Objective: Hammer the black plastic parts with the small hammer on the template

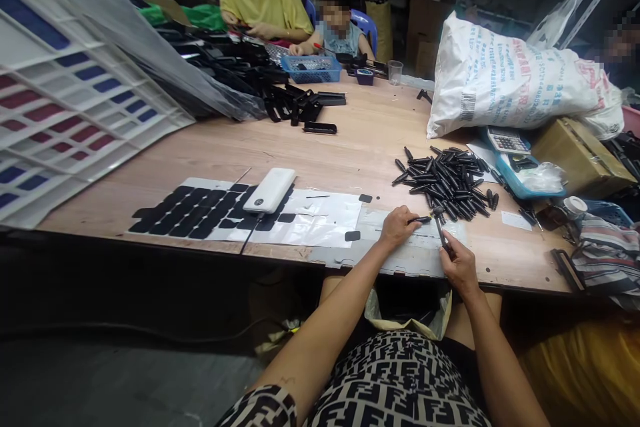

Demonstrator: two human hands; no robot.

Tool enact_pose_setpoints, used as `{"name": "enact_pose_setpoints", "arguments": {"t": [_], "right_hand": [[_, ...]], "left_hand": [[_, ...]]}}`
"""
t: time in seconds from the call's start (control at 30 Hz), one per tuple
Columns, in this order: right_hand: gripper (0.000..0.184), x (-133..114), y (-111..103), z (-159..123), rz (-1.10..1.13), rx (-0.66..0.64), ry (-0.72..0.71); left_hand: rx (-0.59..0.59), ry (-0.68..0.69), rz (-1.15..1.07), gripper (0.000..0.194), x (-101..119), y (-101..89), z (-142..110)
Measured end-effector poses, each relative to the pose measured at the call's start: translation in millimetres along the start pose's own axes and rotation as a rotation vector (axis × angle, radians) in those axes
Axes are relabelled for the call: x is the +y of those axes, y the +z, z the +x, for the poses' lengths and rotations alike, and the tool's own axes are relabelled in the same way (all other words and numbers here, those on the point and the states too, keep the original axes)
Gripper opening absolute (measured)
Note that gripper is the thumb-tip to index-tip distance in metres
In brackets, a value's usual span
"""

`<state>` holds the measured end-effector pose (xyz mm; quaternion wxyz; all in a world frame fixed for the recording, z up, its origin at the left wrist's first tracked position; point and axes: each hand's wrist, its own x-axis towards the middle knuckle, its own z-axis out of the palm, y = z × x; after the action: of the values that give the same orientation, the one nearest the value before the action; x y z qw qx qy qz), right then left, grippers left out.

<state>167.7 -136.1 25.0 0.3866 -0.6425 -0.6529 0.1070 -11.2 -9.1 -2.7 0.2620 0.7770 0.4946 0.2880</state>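
My left hand (397, 227) is closed in a pinch on a slim black pen-shaped piece (420, 219) with a yellowish tip, held low over the work surface. Wrapped around the handle of a dark hammer-like tool (441, 227) is my right hand (459, 267). The tool's short, thick head is close to the tip of the piece. Under both hands lies a greyish sheet (370, 255) at the table's front edge. Just beyond them is a heap of similar black pieces (445, 180).
Left of my hands, a white power bank (271, 190) rests on a sheet of black stickers (185, 210). A white crate (90, 120) leans at far left. A printed sack (510, 80), cardboard box (583, 153) and calculator (507, 141) are at right. Two people sit across, behind a blue basket (311, 73).
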Motion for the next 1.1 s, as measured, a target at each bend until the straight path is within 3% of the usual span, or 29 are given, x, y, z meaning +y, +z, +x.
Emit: {"name": "enact_pose_setpoints", "arguments": {"t": [0.33, 0.5, 0.73, 0.87, 0.97, 1.1], "right_hand": [[0.044, -7, 0, 5, -0.021, -0.015, -0.079], [0.043, -11, 6, 4, -0.041, -0.097, -0.105], [0.045, 1, 0, 6, 0.073, -0.048, 0.019], [0.051, 13, -2, 7, 0.303, -0.045, 0.191], [0.057, 19, -2, 10, 0.487, -0.012, 0.315], [0.059, 19, -3, 14, 0.572, -0.031, 0.371]], "left_hand": [[-0.016, -0.018, -0.028, 0.016, -4, 4.4, 3], [-0.02, -0.035, -0.021, 0.013, -2, 2.3, 2], [0.007, -0.005, -0.045, 0.015, -2, 2.3, 2], [0.007, 0.014, -0.03, 0.018, 0, -1.1, 1], [-0.022, 0.029, -0.026, 0.022, 1, -3.7, 1], [-0.112, 0.088, -0.009, 0.024, 2, -9.1, -3]]}}
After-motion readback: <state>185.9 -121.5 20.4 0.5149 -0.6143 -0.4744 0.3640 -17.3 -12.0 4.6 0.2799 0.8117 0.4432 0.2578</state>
